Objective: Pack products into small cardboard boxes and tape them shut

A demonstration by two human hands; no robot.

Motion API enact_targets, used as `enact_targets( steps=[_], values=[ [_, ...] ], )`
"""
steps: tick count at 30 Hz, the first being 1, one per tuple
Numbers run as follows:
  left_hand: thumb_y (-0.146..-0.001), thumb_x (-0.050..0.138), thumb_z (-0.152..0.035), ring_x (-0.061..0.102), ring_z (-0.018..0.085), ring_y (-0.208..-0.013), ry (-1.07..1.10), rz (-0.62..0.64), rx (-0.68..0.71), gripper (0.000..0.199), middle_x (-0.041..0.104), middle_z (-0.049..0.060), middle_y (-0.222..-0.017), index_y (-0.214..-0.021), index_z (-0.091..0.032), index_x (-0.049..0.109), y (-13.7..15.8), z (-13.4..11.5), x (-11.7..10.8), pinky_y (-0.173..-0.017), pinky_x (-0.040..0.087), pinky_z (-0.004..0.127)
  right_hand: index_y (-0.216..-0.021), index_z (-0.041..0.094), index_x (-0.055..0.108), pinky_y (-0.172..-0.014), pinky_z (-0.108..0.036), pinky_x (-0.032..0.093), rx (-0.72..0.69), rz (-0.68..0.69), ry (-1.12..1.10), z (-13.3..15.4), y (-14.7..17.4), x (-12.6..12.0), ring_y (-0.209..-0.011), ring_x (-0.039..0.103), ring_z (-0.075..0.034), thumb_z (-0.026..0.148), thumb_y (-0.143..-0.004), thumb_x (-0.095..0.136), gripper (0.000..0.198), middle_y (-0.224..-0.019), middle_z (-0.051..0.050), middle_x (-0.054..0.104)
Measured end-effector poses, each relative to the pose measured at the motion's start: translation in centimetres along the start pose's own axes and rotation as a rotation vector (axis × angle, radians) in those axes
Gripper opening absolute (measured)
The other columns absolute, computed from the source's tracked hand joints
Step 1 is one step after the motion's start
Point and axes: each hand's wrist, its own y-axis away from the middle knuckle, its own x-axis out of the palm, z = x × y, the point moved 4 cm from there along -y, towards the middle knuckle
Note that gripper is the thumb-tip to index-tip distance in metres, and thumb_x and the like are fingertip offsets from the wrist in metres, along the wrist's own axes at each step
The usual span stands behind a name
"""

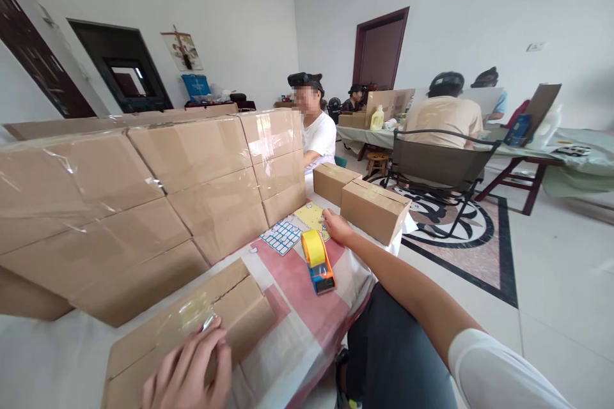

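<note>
Bare fingers [185, 364], a short white sleeve [499, 364] on the right arm [407, 284] — plain cloth — dark grey trousers [400, 351].

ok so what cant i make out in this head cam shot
All in the head view:
- left wrist: cut off by the bottom edge
- near end of the box under the left fingers: same edge
- that box's contents: hidden by its cardboard
- hands of the seated person in white: behind the stacked boxes
- whether the right fingers pinch anything: too small
</note>
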Motion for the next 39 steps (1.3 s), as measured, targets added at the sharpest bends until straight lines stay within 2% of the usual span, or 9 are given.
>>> enact_targets(
  steps=[12, 17, 20, 23, 25, 27, 29, 34, 39],
  values=[
    [-0.088, 0.061, -0.022, 0.066, 0.024, -0.083, -0.034, 0.026, 0.010, 0.012, 0.079, 0.005, -0.096, -0.097, -0.023, 0.068, 0.0, 0.1, 0.0, -0.066, 0.039, 0.033, -0.108, 0.018, 0.053, -0.073, -0.029, 0.040, 0.051, -0.176, -0.287, -0.5, 0.1, -0.5, -0.090, 0.061, -0.022, 0.027, -0.097, 0.051, 0.014, -0.119, -0.013, 0.065],
    [-0.089, 0.059, -0.023, 0.066, 0.023, -0.081, -0.012, 0.010, 0.047, 0.011, 0.080, 0.005, -0.095, -0.095, -0.022, 0.068, 0.1, 0.2, -0.1, -0.065, 0.039, 0.033, -0.089, 0.019, 0.054, -0.073, -0.030, 0.042, 0.040, -0.304, -0.540, 0.7, 0.3, -3.0, -0.086, 0.059, -0.020, 0.032, -0.098, 0.042, 0.020, -0.101, -0.011, 0.066],
    [-0.090, 0.059, -0.024, 0.067, 0.023, -0.081, 0.023, 0.018, 0.057, 0.012, 0.080, 0.004, -0.095, -0.095, -0.022, 0.068, -0.1, 0.7, -0.1, -0.065, 0.039, 0.033, -0.087, 0.020, 0.051, -0.061, -0.028, 0.042, -0.001, -0.312, -0.724, 3.0, 0.9, -5.1, -0.067, 0.055, -0.016, 0.040, -0.098, 0.037, 0.027, -0.083, -0.007, 0.064],
    [-0.090, 0.058, -0.024, 0.068, 0.022, -0.079, 0.086, 0.033, 0.014, 0.012, 0.080, 0.004, -0.094, -0.093, -0.023, 0.069, -0.1, 2.0, -0.4, -0.068, 0.042, 0.034, -0.093, 0.021, 0.051, -0.049, -0.025, 0.037, -0.119, -0.221, -0.933, 7.0, 2.4, -6.7, -0.048, 0.044, -0.010, 0.050, -0.096, 0.041, 0.031, -0.075, -0.002, 0.064],
    [-0.091, 0.057, -0.024, 0.069, 0.022, -0.081, 0.123, 0.043, -0.057, 0.012, 0.080, 0.004, -0.094, -0.092, -0.023, 0.069, 0.0, 3.1, -0.9, -0.073, 0.044, 0.035, -0.095, 0.021, 0.050, -0.045, -0.022, 0.031, -0.244, -0.088, -1.214, 10.4, 4.1, -6.9, -0.043, 0.038, -0.008, 0.052, -0.092, 0.052, 0.030, -0.071, 0.001, 0.064],
    [-0.090, 0.059, -0.022, 0.070, 0.022, -0.086, 0.159, 0.059, -0.117, 0.010, 0.079, 0.005, -0.094, -0.090, -0.024, 0.069, 0.3, 3.9, -1.4, -0.077, 0.047, 0.035, -0.092, 0.021, 0.050, -0.042, -0.021, 0.026, -0.333, 0.079, -1.512, 13.8, 5.9, -6.4, -0.040, 0.036, -0.006, 0.051, -0.090, 0.060, 0.031, -0.066, 0.003, 0.063],
    [-0.089, 0.061, -0.020, 0.071, 0.023, -0.091, 0.183, 0.090, -0.148, 0.008, 0.080, 0.005, -0.095, -0.088, -0.024, 0.068, 0.5, 4.3, -1.8, -0.081, 0.048, 0.036, -0.086, 0.020, 0.052, -0.042, -0.021, 0.024, -0.358, 0.221, -1.644, 16.6, 7.6, -5.1, -0.040, 0.035, -0.006, 0.051, -0.089, 0.062, 0.033, -0.062, 0.004, 0.062],
    [-0.089, 0.062, -0.017, 0.072, 0.024, -0.100, 0.197, 0.149, -0.199, 0.008, 0.080, 0.007, -0.097, -0.086, -0.022, 0.068, 0.7, 4.0, -2.1, -0.089, 0.048, 0.038, -0.076, 0.016, 0.060, -0.048, -0.021, 0.028, -0.355, 0.338, -1.460, 20.3, 9.3, -0.3, -0.047, 0.036, -0.006, 0.039, -0.086, 0.067, 0.026, -0.063, 0.005, 0.056],
    [-0.087, 0.064, -0.014, 0.072, 0.024, -0.099, 0.197, 0.121, -0.229, 0.009, 0.080, 0.009, -0.096, -0.085, -0.021, 0.069, 0.9, 3.8, -2.0, -0.095, 0.049, 0.042, -0.074, 0.014, 0.064, -0.065, -0.023, 0.040, -0.395, 0.352, -1.291, 21.4, 8.9, 2.4, -0.063, 0.051, -0.010, 0.017, -0.087, 0.058, 0.014, -0.066, 0.002, 0.059]
  ],
)
